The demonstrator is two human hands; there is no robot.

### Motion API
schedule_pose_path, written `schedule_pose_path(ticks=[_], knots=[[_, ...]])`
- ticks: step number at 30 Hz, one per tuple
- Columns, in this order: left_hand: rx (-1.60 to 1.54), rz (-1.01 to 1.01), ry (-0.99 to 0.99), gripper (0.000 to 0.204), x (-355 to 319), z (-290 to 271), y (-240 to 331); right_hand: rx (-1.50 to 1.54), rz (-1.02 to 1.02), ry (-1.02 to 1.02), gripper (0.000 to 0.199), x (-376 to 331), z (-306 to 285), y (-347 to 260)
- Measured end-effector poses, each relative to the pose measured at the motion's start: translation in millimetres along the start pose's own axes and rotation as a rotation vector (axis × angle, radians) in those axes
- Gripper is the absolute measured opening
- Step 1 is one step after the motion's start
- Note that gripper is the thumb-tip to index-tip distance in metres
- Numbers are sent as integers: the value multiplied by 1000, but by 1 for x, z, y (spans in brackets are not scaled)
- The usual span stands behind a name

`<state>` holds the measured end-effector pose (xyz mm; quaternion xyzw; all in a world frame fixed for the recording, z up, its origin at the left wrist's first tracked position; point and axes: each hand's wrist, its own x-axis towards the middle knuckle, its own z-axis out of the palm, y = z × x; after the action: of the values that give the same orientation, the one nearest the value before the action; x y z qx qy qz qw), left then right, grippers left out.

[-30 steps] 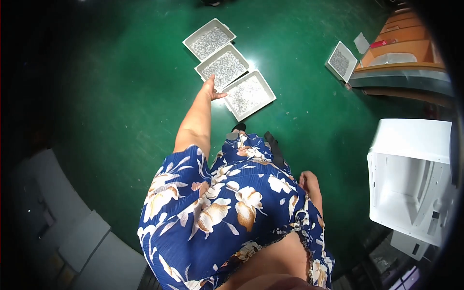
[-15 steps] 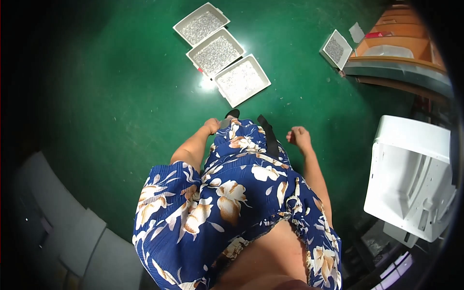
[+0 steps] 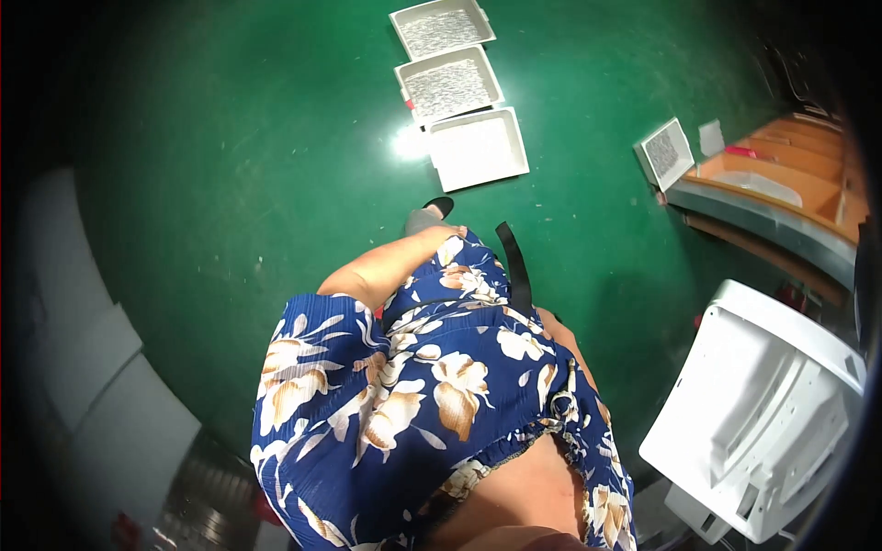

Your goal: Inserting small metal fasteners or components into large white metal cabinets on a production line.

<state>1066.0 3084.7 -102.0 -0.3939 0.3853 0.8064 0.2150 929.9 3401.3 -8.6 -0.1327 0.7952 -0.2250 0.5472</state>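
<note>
My left forearm reaches across the front of my blue floral clothing (image 3: 441, 358), and my left hand (image 3: 452, 235) is beside its lower edge. The fingers are hidden there, so I cannot see whether they hold anything. Of my right arm only a strip of forearm (image 3: 562, 338) shows along the side of the clothing; the right hand is out of sight. A black strap (image 3: 516, 266) hangs down the front. Beyond my foot, a pale tray (image 3: 480, 149) with bright contents sits on the green floor.
Farther off, a middle tray (image 3: 450, 87) and a far tray (image 3: 441, 32) hold small silvery pieces. Right of them, a smaller box (image 3: 664, 154) stands beside an orange-brown shelf unit (image 3: 781, 174). A large white moulded shell (image 3: 735, 404) is near on the right, and grey panels (image 3: 138, 395) line the left.
My left hand has swung inward across my front. My right hand has dropped back out of sight. The trays have shifted right in the view, and the white shell appears lower.
</note>
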Motion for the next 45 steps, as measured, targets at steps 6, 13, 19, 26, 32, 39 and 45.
schedule_pose_path(ticks=[6, 13, 19, 26, 32, 39, 45], knots=[[1245, 142, -116, 39, 22, 27, -59, 481, 287, -253, 30, 37, 0, 52], [696, 309, 36, 56, -49, 40, -71, -289, -320, -363, 25, 11, -12, -37], [663, 344, 32, 54, -28, 45, -122, -107, -165, -439, 33, 19, 1, 12], [994, 377, 33, 42, -63, -9, -171, -111, -167, -489, 31, 38, 30, 77], [1160, 575, -72, 33, -70, -42, -191, 28, -232, -683, 28, 3, 85, 29], [1216, 693, -368, 35, -161, -53, -79, 292, 6, -702, 20, -53, 193, 8], [754, 856, -318, 34, -148, -71, -66, 772, 180, -572, 17, -55, 164, -57]])
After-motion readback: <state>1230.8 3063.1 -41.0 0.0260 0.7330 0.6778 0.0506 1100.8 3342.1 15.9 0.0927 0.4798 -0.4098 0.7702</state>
